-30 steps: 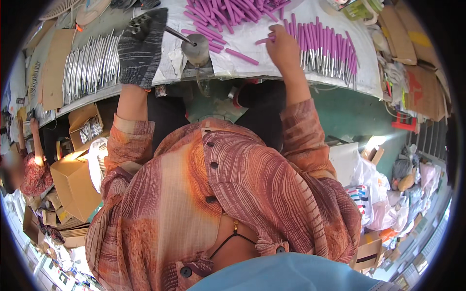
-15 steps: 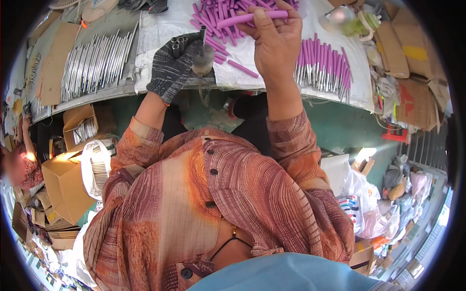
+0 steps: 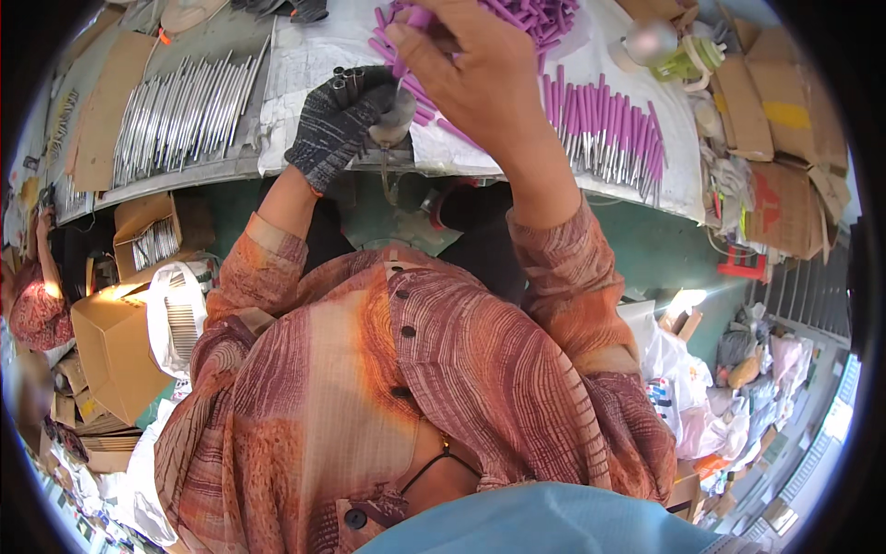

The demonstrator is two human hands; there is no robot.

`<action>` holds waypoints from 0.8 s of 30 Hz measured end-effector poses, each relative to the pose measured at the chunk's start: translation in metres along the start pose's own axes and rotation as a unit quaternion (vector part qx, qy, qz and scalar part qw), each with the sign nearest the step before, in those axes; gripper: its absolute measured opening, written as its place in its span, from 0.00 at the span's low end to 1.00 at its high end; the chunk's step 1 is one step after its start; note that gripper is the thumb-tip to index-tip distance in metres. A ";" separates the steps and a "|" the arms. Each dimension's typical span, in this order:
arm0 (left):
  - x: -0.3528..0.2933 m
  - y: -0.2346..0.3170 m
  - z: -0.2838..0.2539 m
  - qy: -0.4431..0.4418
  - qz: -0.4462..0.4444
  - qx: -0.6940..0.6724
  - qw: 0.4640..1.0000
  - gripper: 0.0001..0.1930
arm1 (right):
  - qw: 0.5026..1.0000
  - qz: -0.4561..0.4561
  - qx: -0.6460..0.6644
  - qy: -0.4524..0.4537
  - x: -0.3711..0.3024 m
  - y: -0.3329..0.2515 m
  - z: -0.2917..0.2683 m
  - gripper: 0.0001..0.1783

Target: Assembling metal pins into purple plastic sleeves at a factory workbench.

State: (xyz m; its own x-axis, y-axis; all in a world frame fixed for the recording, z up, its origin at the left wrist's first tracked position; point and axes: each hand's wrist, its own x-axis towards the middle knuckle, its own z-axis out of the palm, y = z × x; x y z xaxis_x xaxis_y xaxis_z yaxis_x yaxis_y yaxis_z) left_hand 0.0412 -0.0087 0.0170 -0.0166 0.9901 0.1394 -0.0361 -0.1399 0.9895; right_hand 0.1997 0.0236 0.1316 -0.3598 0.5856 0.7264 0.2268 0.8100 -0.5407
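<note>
My left hand (image 3: pixel 337 129), in a dark grey knit glove, is closed around several metal tubes (image 3: pixel 347 79) with their open ends up. My bare right hand (image 3: pixel 480 78) pinches a purple foam sleeve (image 3: pixel 401 68), now tilted steeply. The sleeve's lower end meets a metal tube at the left hand's fingertips; whether it is pushed over the tube is hard to tell. Beside the glove stands a cloudy cup-like container (image 3: pixel 393 122) at the table edge. A pile of loose purple sleeves (image 3: pixel 544 23) lies behind my right hand, partly hidden by it.
Bare metal rods (image 3: pixel 185 115) lie in a row at left, by a cardboard strip (image 3: pixel 115 111). To the right, purple-sleeved rods (image 3: pixel 600 120) rest on white sheeting (image 3: pixel 683 185). A green jug (image 3: pixel 688 60) and cardboard boxes (image 3: pixel 784 198) stand farther right. Another person (image 3: pixel 41 300) is at far left.
My right hand has moved left and turned the purple sleeve from nearly level to steep, bringing its end to a tube in my left hand. The left hand stays nearly in place.
</note>
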 end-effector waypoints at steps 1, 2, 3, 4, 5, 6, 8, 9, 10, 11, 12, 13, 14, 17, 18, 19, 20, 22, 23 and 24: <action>0.000 -0.001 -0.003 0.008 0.002 -0.001 1.000 0.11 | 0.994 0.058 0.066 -0.059 0.000 0.003 0.000 0.15; 0.000 -0.002 -0.005 0.016 0.003 -0.002 1.000 0.11 | 0.978 0.115 0.132 -0.118 0.000 0.007 0.001 0.15; 0.003 0.002 -0.002 0.045 -0.039 0.034 0.998 0.12 | 0.978 0.119 0.127 -0.116 -0.002 0.012 0.002 0.15; 0.007 -0.010 -0.009 0.076 -0.016 0.042 0.996 0.11 | 0.971 0.108 0.195 -0.084 -0.005 0.014 0.009 0.11; 0.010 -0.020 -0.017 0.085 -0.020 0.039 0.995 0.11 | 0.959 0.097 0.261 -0.050 -0.008 0.018 0.016 0.13; 0.014 -0.029 -0.020 0.089 -0.025 0.034 0.995 0.11 | 0.960 0.102 0.256 -0.047 -0.017 0.027 0.023 0.13; 0.015 -0.059 -0.030 0.098 -0.035 0.019 0.994 0.09 | 0.955 0.177 0.219 -0.090 -0.030 0.041 0.037 0.13; 0.012 -0.080 -0.041 0.117 -0.029 0.101 0.988 0.09 | 0.942 0.220 0.249 -0.052 -0.032 0.035 0.042 0.18; 0.013 -0.085 -0.041 0.132 -0.021 0.182 0.974 0.08 | 0.943 0.223 0.242 -0.045 -0.032 0.034 0.042 0.18; 0.010 -0.089 -0.041 0.150 -0.056 0.052 0.986 0.09 | 0.950 0.213 0.223 -0.053 -0.031 0.034 0.042 0.18; 0.006 -0.091 -0.040 0.162 -0.052 0.035 0.985 0.09 | 0.956 0.207 0.201 -0.058 -0.032 0.033 0.042 0.18; 0.005 -0.088 -0.037 0.183 -0.065 0.074 0.978 0.09 | 0.957 0.199 0.198 -0.071 -0.037 0.041 0.051 0.19; 0.005 -0.084 -0.035 0.205 -0.076 0.115 0.969 0.09 | 0.959 0.203 0.189 -0.060 -0.045 0.048 0.055 0.19; 0.006 -0.085 -0.047 0.181 -0.088 0.181 0.963 0.09 | 0.939 0.232 0.254 0.001 -0.046 0.045 0.062 0.16; 0.008 -0.082 -0.050 0.199 -0.106 0.162 0.961 0.09 | 0.939 0.230 0.255 0.003 -0.042 0.049 0.060 0.16; 0.012 -0.076 -0.051 0.198 -0.105 0.164 0.961 0.09 | 0.975 0.142 0.124 0.113 -0.037 0.058 0.055 0.14; 0.018 -0.068 -0.054 0.209 -0.140 0.179 0.951 0.11 | 0.975 0.050 -0.011 0.218 -0.031 0.068 0.049 0.12; 0.017 -0.055 -0.058 0.225 -0.217 0.209 0.927 0.15 | 0.890 -0.014 -0.405 0.209 -0.021 0.124 -0.036 0.14; 0.011 -0.056 -0.077 0.250 -0.208 0.129 0.937 0.14 | 0.907 0.267 -0.138 0.295 -0.008 0.116 -0.057 0.13; 0.012 -0.056 -0.083 0.260 -0.192 0.043 0.945 0.13 | 0.901 0.245 -0.252 0.254 -0.031 0.154 -0.094 0.14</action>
State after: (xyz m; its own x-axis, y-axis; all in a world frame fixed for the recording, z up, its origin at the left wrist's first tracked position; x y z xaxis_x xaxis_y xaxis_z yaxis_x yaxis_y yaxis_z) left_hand -0.0401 0.0101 -0.0400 -0.5090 0.8250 -0.2456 -0.0587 0.2514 0.9661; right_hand 0.3307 0.1327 0.0655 0.3267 0.7118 0.6217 0.6737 0.2860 -0.6814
